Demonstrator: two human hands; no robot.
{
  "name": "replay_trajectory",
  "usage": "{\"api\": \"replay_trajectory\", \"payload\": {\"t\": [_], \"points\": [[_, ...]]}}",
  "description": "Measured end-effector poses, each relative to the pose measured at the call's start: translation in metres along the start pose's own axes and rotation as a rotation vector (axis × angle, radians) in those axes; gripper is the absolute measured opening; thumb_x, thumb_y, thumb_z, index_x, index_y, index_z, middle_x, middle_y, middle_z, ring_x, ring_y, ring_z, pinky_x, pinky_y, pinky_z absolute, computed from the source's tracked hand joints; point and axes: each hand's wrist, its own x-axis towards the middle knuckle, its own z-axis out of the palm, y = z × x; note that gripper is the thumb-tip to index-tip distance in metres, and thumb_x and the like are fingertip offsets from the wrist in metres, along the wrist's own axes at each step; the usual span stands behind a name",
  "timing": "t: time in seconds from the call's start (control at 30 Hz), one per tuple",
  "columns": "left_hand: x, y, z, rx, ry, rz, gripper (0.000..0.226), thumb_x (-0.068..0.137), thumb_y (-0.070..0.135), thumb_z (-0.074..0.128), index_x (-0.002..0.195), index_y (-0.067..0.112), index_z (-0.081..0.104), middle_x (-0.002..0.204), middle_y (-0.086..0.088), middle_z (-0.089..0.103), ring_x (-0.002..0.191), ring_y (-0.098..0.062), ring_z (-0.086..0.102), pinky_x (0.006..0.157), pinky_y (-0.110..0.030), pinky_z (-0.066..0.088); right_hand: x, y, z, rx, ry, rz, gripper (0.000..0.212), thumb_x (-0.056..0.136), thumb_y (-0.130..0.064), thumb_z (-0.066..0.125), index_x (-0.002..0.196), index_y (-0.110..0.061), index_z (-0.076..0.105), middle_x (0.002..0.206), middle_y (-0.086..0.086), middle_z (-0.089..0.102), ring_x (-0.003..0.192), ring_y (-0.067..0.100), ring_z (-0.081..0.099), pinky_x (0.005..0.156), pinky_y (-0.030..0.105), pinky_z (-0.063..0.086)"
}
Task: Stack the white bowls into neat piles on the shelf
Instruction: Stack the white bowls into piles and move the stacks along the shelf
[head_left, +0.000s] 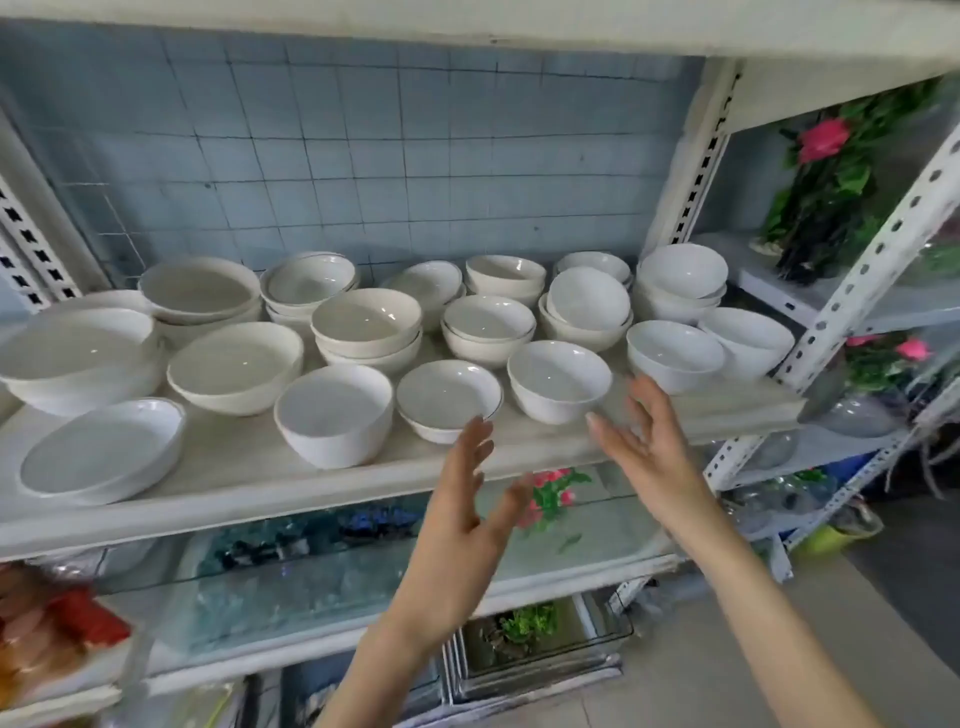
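Nearby, pink flowers (823, 139) beside shelf (249, 467), glass trays (311, 587) below

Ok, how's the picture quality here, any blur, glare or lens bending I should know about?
Head view: the wide lens bows the shelf and the wall tiles; the left hand and right hand are softly motion-blurred; small glare specks sit on the front middle bowl; the red packet at lower left is smeared; light is soft, shadows faint.
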Motion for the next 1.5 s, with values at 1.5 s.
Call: {"api": "replay_trajectory", "payload": {"t": [1.5], "points": [[0.127,-0.034,0.062,0.290,0.019,0.029,0.106,0.050,0.055,0.084,0.136,0.017,0.034,0.128,0.002,0.042,0.119,-0.001,0.045,0.096,-0.018,0.043,0.068,0.036,-0.057,0.242,-0.341,0.087,0.078,0.055,-0.041,0.081,0.123,-0.029,0.044,0.121,-0.011,0.059,0.113,0.001,0.057,0.083,0.016,0.049]]}}
